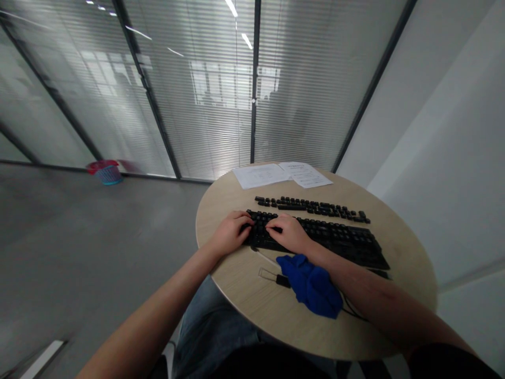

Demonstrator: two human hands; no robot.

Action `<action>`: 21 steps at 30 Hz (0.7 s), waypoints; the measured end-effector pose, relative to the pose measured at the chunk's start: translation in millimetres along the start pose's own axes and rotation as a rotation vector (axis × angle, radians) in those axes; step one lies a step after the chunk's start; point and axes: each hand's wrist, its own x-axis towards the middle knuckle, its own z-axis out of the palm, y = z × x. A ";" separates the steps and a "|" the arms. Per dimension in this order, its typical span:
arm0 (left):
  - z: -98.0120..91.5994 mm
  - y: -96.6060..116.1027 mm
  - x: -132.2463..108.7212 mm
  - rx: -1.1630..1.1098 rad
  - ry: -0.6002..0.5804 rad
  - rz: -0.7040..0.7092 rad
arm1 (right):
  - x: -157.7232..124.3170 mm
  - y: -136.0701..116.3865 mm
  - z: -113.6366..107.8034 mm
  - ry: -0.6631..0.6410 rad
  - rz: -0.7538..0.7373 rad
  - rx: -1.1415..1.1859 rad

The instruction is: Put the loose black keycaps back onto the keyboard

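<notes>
A black keyboard (pixel 347 238) lies on the round wooden table (pixel 252 310). At its left end my left hand (pixel 232 231) is closed, with curled fingers gripping the edge. My right hand (pixel 290 232) hovers over the left part of the keys, thumb and fingers pinched together; whatever is between them is too small to make out. Behind the keyboard, loose black keycaps (pixel 321 205) lie in two rows. A crumpled blue cloth (pixel 311 287) sits below my right forearm. Beside it are a wire keycap puller (pixel 276 277) with a black handle and a thin tool (pixel 265 257) with a dark tip.
Two printed paper sheets (pixel 262 175) lie at the table's far side. A dark cable (pixel 351 309) runs out near the cloth. On the floor at left stands a red and blue basket (pixel 108 172). Glass panels with blinds (pixel 209 116) rise behind the table, with a white wall (pixel 445 158) at right.
</notes>
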 end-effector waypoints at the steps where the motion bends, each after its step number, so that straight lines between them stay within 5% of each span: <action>1: 0.0 0.0 0.2 -0.001 0.000 -0.001 | 0.0 0.2 -0.2 -0.005 0.008 -0.001; 21: 0.6 -1.8 0.5 0.025 -0.006 0.024 | 1.8 0.7 1.1 -0.057 -0.163 -0.105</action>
